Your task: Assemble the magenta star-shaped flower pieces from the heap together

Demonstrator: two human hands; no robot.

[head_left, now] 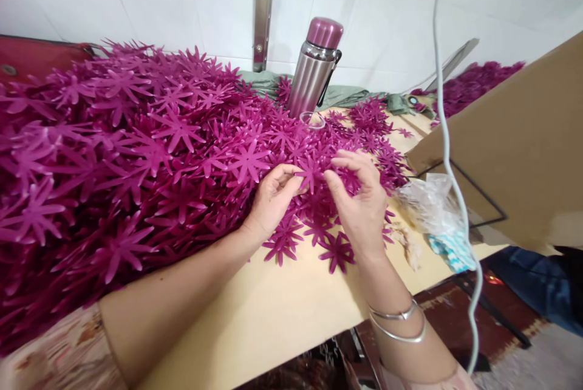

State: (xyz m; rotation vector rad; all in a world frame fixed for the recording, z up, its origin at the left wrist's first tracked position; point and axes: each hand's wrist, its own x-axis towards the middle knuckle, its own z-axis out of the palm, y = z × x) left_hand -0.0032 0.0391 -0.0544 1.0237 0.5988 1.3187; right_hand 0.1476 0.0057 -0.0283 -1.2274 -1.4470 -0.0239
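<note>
My left hand pinches the edge of a magenta star-shaped flower piece between thumb and fingertips. On the other side of that piece is my right hand, thumb and fingers apart in a loose curve, with nothing I can make out between them. Beneath and around both hands spreads a large heap of the same magenta flower pieces, piled highest on the left. A few single flower pieces lie on the pale tabletop just below my hands.
A steel bottle with a purple lid stands behind the heap, a clear ring at its base. At right are a cardboard box, a plastic bag and a blue-white packet. A white cable hangs in front.
</note>
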